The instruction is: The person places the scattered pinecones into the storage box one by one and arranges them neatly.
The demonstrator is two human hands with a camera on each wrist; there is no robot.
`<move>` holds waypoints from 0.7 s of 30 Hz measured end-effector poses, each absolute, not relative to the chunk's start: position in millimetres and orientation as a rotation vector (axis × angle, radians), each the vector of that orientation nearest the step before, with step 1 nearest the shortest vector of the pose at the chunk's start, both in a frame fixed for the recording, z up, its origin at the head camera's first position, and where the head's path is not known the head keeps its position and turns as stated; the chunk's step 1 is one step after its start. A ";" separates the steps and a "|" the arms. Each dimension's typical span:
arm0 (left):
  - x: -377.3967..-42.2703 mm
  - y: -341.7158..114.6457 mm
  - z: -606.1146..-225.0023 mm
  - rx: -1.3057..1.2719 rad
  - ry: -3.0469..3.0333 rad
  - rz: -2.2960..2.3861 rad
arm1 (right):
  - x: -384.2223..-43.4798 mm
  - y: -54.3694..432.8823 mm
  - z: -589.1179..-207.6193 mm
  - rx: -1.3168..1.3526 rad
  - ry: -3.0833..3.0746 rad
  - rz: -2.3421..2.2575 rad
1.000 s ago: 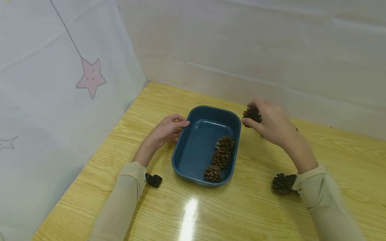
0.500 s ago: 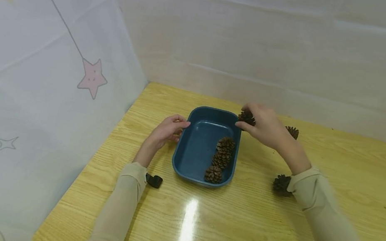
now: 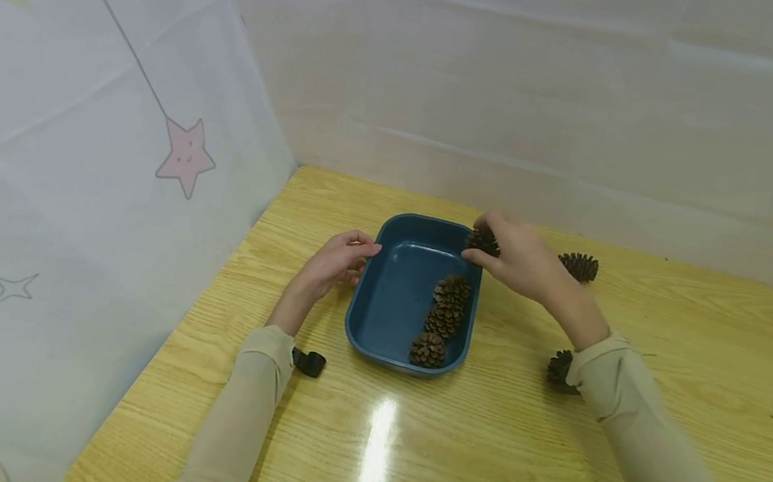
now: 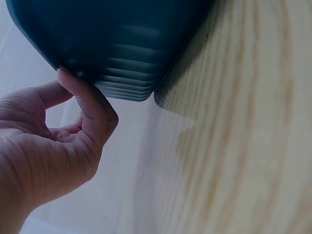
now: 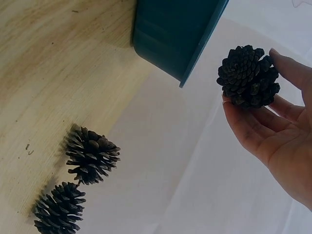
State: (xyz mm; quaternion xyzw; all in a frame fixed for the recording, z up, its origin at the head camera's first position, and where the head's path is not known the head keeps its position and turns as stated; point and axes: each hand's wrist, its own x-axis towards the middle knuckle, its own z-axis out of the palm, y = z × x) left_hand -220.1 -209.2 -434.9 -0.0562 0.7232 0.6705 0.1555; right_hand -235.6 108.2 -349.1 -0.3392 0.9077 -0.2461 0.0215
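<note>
A dark blue rectangular plastic tub point(image 3: 388, 300) stands on the table. Its left rim is held by my left hand point(image 3: 338, 261), thumb on the edge and fingers against the outside wall; the left wrist view has this hand point(image 4: 63, 131) at the tub's rim too. Three brown pine cones point(image 3: 444, 320) line the tub's right side. With thumb and fingertips, my right hand point(image 3: 516, 257) pinches another pine cone point(image 5: 247, 75) above the tub's far right corner. In the right wrist view the held cone appears beside the rim, gripped from the sides.
Right of the tub lie loose pine cones: one farther back point(image 3: 580, 267), and one nearer point(image 3: 559, 371), partly covered by the right sleeve. A small black object point(image 3: 309, 362) sits beside the left cuff. White cloth point(image 3: 526, 128) hangs behind and left of the wooden table point(image 3: 474, 457).
My right hand has carried its pine cone leftward from beside the tub to over its far right corner, uncovering the back loose cone. My left hand keeps its place on the rim.
</note>
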 end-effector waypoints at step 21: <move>-220.3 -209.3 -434.1 -0.151 2.071 1.917 | -239.5 96.9 -363.3 -1.039 2.786 -0.786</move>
